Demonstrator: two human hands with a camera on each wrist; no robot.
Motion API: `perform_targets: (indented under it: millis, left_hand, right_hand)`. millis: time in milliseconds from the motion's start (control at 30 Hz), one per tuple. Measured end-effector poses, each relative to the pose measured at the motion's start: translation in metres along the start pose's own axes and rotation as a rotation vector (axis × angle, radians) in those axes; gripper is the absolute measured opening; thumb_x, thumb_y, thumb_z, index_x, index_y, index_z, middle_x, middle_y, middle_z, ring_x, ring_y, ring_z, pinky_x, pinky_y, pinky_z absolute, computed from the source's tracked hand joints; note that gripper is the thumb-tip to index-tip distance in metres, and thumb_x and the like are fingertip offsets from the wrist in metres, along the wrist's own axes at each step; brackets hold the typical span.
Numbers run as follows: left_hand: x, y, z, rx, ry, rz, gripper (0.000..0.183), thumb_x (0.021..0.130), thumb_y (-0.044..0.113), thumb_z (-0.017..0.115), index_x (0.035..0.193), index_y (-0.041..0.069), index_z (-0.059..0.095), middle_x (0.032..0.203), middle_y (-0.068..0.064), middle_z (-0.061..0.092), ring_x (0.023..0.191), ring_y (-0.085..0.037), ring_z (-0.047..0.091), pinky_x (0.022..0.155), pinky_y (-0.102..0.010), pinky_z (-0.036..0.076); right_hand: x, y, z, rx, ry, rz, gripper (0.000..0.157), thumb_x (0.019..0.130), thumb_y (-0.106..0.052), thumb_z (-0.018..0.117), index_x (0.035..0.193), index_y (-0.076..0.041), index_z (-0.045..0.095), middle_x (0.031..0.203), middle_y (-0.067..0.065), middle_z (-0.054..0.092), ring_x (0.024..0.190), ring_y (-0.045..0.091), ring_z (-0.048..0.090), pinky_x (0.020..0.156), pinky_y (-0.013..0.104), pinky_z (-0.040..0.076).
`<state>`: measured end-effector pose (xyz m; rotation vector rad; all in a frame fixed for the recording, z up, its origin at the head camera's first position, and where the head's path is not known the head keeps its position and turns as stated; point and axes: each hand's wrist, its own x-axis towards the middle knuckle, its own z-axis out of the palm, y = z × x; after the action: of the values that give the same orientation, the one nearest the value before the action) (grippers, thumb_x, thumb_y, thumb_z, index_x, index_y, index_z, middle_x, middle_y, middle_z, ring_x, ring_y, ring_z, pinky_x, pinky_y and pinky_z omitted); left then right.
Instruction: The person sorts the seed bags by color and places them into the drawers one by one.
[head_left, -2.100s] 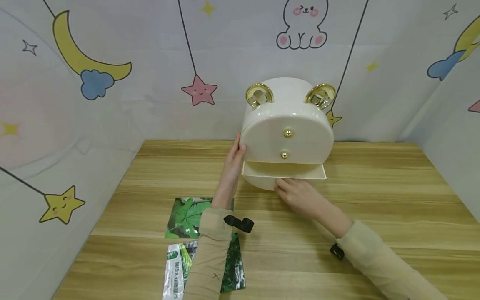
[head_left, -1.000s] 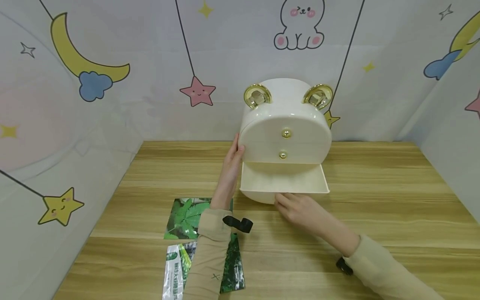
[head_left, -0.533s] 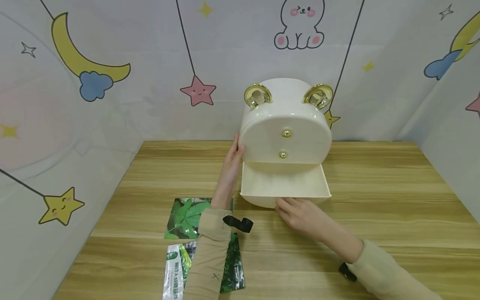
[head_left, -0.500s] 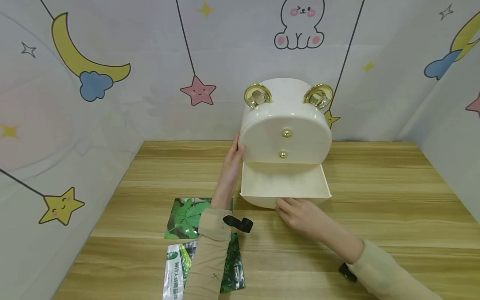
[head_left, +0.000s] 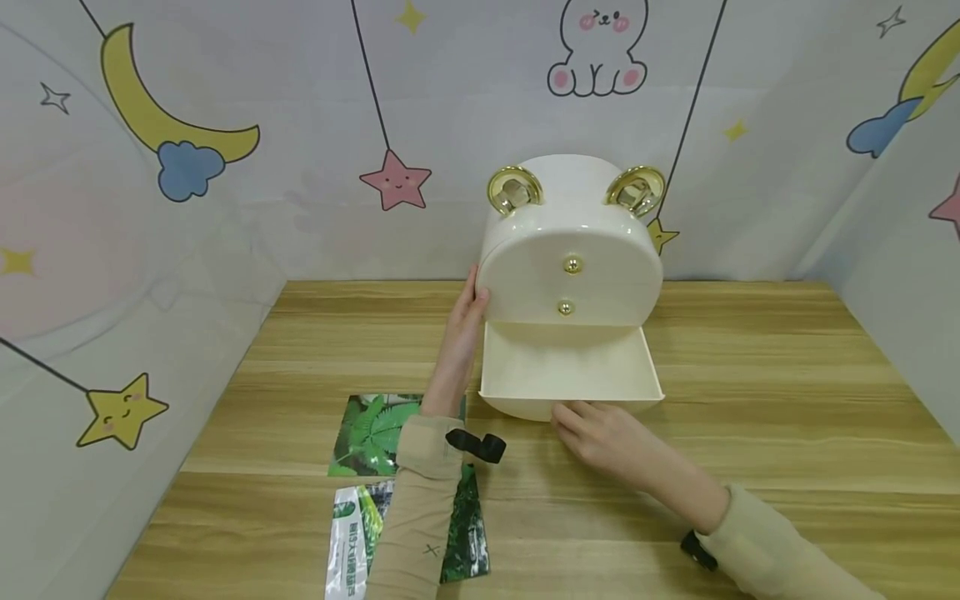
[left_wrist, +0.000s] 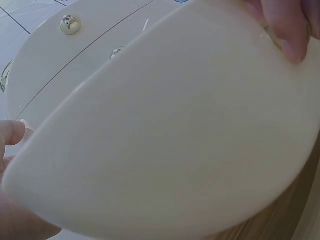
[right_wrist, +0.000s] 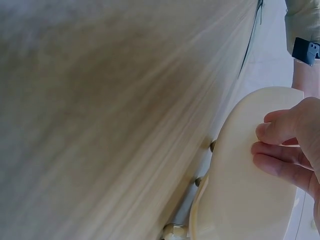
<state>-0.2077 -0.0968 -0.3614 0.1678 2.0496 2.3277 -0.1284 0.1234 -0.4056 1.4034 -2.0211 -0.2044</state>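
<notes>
A white cream storage box [head_left: 525, 275] with gold bear ears and two gold knobs on its front stands at the back of the table. Its bottom drawer [head_left: 570, 362] is pulled far out, with a bare inside. My right hand [head_left: 603, 437] pinches the drawer's knob, whose gold edge [left_wrist: 273, 37] shows beside the fingers in the left wrist view; the rest is hidden by them. My left hand [head_left: 459, 337] rests against the box's left side, fingers along the side wall and thumb by the front edge.
Several glossy packets lie on the wooden table [head_left: 787, 400] at the left: one with a green leaf print [head_left: 371, 437], one silver and green packet [head_left: 348, 537], partly under the left forearm. A cartoon-printed cloth [head_left: 315, 100] hangs behind and at both sides.
The bottom drawer has slid out toward me, drawn by my right hand, mostly over the first second and only slightly since. My left hand has stayed on the box's side.
</notes>
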Motion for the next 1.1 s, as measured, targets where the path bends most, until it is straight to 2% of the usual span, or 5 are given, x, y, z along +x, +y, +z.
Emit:
perform_targets:
  millis: [433, 733, 867, 967, 1100]
  left_hand:
    - [-0.002, 0.000, 0.003, -0.002, 0.017, -0.016, 0.053, 0.098, 0.035, 0.035, 0.146, 0.033, 0.011, 0.155, 0.011, 0.006, 0.144, -0.012, 0.002, 0.118, -0.040, 0.005]
    - [-0.001, 0.008, 0.002, -0.002, 0.053, -0.047, 0.056, 0.099, 0.032, 0.032, 0.148, 0.022, 0.007, 0.155, 0.006, 0.009, 0.143, -0.010, 0.007, 0.118, -0.034, 0.009]
    - [0.000, 0.010, 0.000, 0.043, 0.076, -0.079, 0.059, 0.099, 0.034, 0.033, 0.148, 0.021, 0.004, 0.156, 0.004, 0.008, 0.144, -0.012, 0.006, 0.118, -0.033, 0.007]
    - [0.002, 0.007, -0.005, 0.120, 0.092, -0.104, 0.061, 0.098, 0.037, 0.034, 0.148, 0.025, 0.002, 0.156, 0.007, 0.005, 0.144, -0.014, 0.005, 0.118, -0.038, 0.006]
    - [-0.006, 0.000, -0.013, 0.242, 0.105, -0.118, 0.060, 0.096, 0.043, 0.034, 0.146, 0.036, 0.001, 0.154, 0.013, 0.003, 0.144, -0.013, 0.005, 0.118, -0.043, 0.007]
  right_hand:
    - [0.000, 0.000, -0.003, 0.002, -0.003, -0.004, 0.048, 0.097, 0.002, 0.018, 0.090, -0.003, 0.064, 0.089, 0.003, 0.052, 0.077, 0.015, 0.056, 0.064, 0.024, 0.052]
    - [-0.002, -0.001, -0.005, 0.022, -0.054, -0.018, 0.032, 0.090, -0.001, 0.033, 0.091, -0.005, 0.065, 0.091, 0.002, 0.055, 0.077, 0.015, 0.056, 0.068, 0.026, 0.052]
    - [-0.002, -0.004, -0.009, 0.024, -0.029, -0.035, 0.042, 0.093, 0.001, 0.024, 0.089, -0.006, 0.066, 0.091, 0.003, 0.058, 0.077, 0.016, 0.058, 0.066, 0.025, 0.052]
    - [-0.002, -0.007, -0.013, 0.037, -0.037, -0.026, 0.049, 0.098, -0.001, 0.018, 0.091, -0.008, 0.066, 0.091, 0.001, 0.058, 0.078, 0.015, 0.059, 0.063, 0.024, 0.050]
    - [-0.003, -0.013, -0.022, 0.096, -0.061, 0.002, 0.038, 0.096, -0.006, 0.027, 0.097, -0.009, 0.065, 0.093, 0.000, 0.060, 0.084, 0.015, 0.058, 0.068, 0.025, 0.051]
